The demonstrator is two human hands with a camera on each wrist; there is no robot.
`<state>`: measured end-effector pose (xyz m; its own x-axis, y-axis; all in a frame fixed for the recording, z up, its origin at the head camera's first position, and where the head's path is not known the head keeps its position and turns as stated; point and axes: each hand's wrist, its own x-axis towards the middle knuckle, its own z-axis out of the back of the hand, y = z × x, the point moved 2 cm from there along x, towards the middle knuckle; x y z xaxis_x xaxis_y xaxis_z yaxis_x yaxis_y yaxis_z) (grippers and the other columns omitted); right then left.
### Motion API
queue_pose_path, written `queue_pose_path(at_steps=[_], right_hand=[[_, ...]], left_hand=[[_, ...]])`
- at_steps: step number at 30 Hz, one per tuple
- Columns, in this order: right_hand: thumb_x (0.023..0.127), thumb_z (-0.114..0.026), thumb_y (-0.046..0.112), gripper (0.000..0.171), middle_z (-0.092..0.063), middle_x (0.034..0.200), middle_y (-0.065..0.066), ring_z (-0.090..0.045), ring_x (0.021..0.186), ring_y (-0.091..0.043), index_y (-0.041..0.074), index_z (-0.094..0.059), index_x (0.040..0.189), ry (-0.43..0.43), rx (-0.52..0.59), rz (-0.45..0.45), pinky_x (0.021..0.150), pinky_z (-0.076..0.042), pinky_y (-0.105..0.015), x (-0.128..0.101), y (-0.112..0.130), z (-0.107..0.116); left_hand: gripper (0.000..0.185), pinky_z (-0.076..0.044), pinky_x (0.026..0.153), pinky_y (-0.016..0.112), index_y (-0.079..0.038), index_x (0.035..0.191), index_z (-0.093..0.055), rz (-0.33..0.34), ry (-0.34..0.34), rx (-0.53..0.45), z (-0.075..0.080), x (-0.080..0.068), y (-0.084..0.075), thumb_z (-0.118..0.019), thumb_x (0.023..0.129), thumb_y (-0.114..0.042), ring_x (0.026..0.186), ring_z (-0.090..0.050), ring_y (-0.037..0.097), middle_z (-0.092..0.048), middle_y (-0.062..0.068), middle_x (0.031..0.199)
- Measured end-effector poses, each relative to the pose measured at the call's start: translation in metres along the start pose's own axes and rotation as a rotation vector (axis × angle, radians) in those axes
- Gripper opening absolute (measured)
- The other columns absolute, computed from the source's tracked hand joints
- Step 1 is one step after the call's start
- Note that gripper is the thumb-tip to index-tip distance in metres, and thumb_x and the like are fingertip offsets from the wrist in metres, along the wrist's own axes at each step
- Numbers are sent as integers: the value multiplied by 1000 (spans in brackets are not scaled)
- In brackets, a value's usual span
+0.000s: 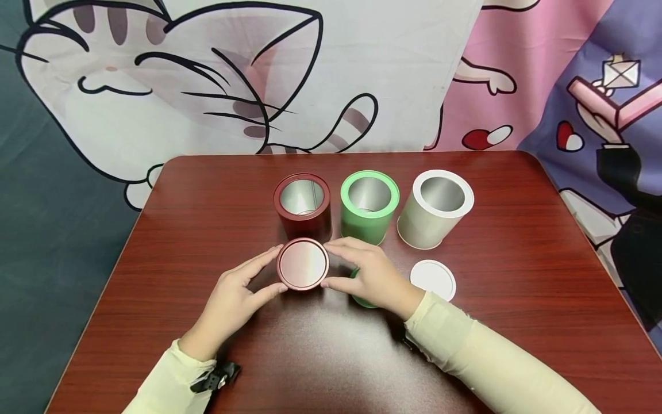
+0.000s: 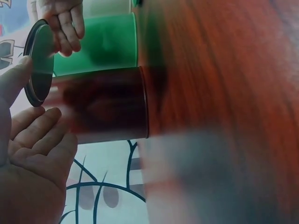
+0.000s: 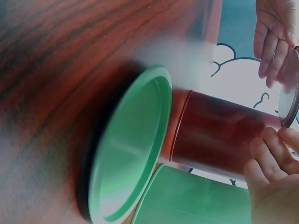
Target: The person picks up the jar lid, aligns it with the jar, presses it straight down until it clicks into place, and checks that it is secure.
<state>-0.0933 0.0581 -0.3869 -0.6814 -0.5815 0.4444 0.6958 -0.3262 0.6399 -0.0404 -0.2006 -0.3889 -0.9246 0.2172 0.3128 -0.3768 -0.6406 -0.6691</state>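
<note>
A round red lid (image 1: 303, 264) is held up off the table between both hands, near the height of the red can's top. My left hand (image 1: 233, 299) pinches its left edge between thumb and fingertips. From the opposite side my right hand (image 1: 374, 276) grips the edge the same way. Just behind the lid stands the open red can (image 1: 305, 227), upright, its inside silvery. A green lid (image 3: 128, 149) lies on the table under my right hand, which partly hides it in the head view.
To the right of the red can stand an open green can (image 1: 364, 224) and an open white can (image 1: 426, 221). The white lid (image 1: 433, 279) lies flat in front of the white can. Behind the brown table (image 1: 207, 201) hangs a cartoon-print cloth (image 1: 398, 69).
</note>
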Motion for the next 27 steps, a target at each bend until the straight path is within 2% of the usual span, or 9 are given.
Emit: queue_pose_path(at_steps=[4,14,23,27], right_hand=[[75,-90,25,56,-69,120,-4,-65,113,-16,4,-70,123,-8,-6,6,97,-53,-32,1,1,3],[75,-90,25,55,-69,120,-3,-65,114,-13,5,-71,122,-30,0,21,98,-51,-27,9,5,11],[75,-90,26,57,-69,121,-4,-65,114,-15,3,-70,123,-32,-17,16,99,-51,-28,19,11,19],[75,-90,27,57,-69,121,-4,-64,114,-15,4,-70,124,-34,-32,8,100,-51,-29,21,12,22]], left_hand=[[69,-38,106,15,-18,139,-62,-14,3,6,2,2,-1,-89,76,-18,125,-61,22,-63,6,136],[74,-44,106,23,-17,141,-61,-42,-4,21,10,10,-9,-90,74,-19,126,-60,21,-62,6,137],[75,-49,102,42,-20,142,-59,-38,-20,64,19,19,-19,-90,74,-20,127,-59,21,-61,5,139],[75,-50,101,46,-21,143,-58,-34,-21,65,22,22,-21,-90,75,-20,129,-58,20,-59,4,141]])
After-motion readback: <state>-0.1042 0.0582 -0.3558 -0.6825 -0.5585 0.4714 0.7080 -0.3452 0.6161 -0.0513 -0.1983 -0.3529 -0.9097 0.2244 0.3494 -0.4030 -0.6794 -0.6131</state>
